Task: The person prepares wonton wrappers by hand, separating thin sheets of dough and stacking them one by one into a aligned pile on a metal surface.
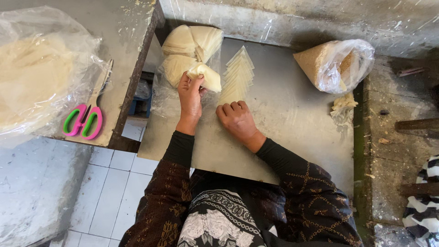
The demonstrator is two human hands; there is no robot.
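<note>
Now the left hand (190, 93) pinches the corner of a pale, thin wrapper (206, 75), lifting it off a pile of folded wrappers (187, 45) that lies in a clear plastic sheet (160, 98) at the far left of the bench (283, 119). The right hand (235, 120) lies knuckles up on the bench, fingers curled under into a loose fist; whether it grips anything I cannot tell. Its fingertips sit at the near end of a fanned row of triangles (238, 75), cut from the same pale sheet and overlapping one another up the bench. Well apart, at the far right, a plastic bag (338, 64) of brownish crumbs lies on its side, with a small crumpled scrap (342, 106) just below it. On a second surface to the left, pink-and-green scissors (84, 120) rest beside a big bag (41, 73) of pale sheets.
</note>
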